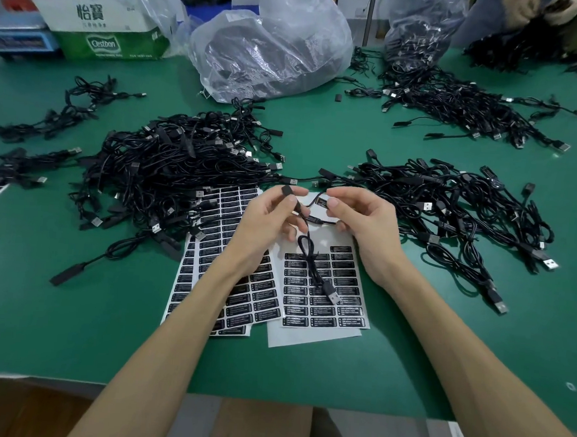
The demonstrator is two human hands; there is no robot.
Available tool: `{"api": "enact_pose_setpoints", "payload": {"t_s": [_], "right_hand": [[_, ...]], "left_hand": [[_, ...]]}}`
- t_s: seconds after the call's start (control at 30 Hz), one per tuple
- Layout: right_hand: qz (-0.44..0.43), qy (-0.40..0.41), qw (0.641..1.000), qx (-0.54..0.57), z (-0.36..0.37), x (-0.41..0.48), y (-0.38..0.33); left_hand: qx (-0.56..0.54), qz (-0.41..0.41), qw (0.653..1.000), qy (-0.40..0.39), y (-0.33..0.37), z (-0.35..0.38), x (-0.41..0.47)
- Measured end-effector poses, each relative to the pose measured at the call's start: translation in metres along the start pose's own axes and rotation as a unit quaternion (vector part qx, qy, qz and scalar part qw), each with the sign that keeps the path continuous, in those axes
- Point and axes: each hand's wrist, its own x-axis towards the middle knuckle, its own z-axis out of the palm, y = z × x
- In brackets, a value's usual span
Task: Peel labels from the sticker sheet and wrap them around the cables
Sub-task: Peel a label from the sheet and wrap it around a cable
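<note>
In the head view, a black cable (331, 292) is held over the sticker sheet (352, 310) on the green table (71, 323); its connector end is pinched by the left hand (270, 224), and a label (322, 201) on it is pinched by the right hand (364, 229)

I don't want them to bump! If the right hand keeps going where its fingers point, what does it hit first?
Probably the left hand, which faces the right hand across the short cable both hold; depth is hard to judge.
</note>
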Motion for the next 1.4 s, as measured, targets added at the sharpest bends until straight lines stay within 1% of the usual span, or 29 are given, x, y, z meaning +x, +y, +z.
{"api": "enact_pose_setpoints", "payload": {"t_s": [0.1,0.2,0.3,0.4,0.5,0.6,0.67,0.73,0.83,0.97,1.03,1.13,1.23,1.33,1.4], "right_hand": [[0.022,0.008,0.999,0.046,-0.003,0.001,-0.004],[0.034,-0.009,0.996,0.088,-0.005,0.000,-0.010],[0.058,-0.040,0.986,0.154,-0.005,-0.002,-0.016],[0.088,-0.083,0.974,0.192,0.000,-0.005,-0.019],[0.110,-0.134,0.963,0.208,0.006,-0.009,-0.019],[0.125,-0.200,0.949,0.210,0.007,-0.012,-0.021],[0.130,-0.247,0.941,0.192,0.008,-0.015,-0.021],[0.132,-0.272,0.940,0.155,0.010,-0.017,-0.021],[0.100,-0.258,0.956,0.092,0.009,-0.016,-0.023],[0.077,-0.166,0.977,0.110,0.002,-0.012,-0.025],[0.075,-0.137,0.983,0.098,0.001,-0.010,-0.023],[0.075,-0.129,0.984,0.097,0.002,-0.011,-0.022],[0.075,-0.121,0.983,0.115,0.002,-0.010,-0.023],[0.068,-0.093,0.986,0.122,0.000,-0.009,-0.022],[0.063,-0.071,0.988,0.121,-0.001,-0.008,-0.022]], "left_hand": [[-0.023,0.020,1.000,0.002,0.001,-0.002,-0.001],[-0.031,0.021,0.999,-0.002,-0.001,-0.002,-0.001],[-0.006,0.041,0.999,0.000,-0.001,-0.001,-0.002],[0.045,0.063,0.997,0.013,-0.002,-0.001,-0.001],[0.065,0.055,0.996,0.019,-0.003,-0.001,-0.001],[0.065,0.047,0.997,0.020,-0.003,-0.001,-0.001],[0.061,0.042,0.997,0.020,-0.003,-0.001,-0.001],[0.059,0.051,0.997,0.026,-0.003,-0.002,-0.001],[0.033,0.056,0.998,0.024,-0.003,-0.003,-0.001],[-0.006,0.049,0.999,0.003,-0.002,-0.004,-0.001],[-0.014,0.056,0.998,-0.013,-0.002,-0.004,-0.002],[-0.025,0.066,0.997,-0.029,-0.001,-0.004,-0.002],[-0.035,0.060,0.997,-0.046,0.001,-0.003,-0.003],[-0.047,0.049,0.996,-0.058,0.002,-0.003,-0.004],[-0.046,0.051,0.996,-0.053,0.002,-0.003,-0.004]]}}
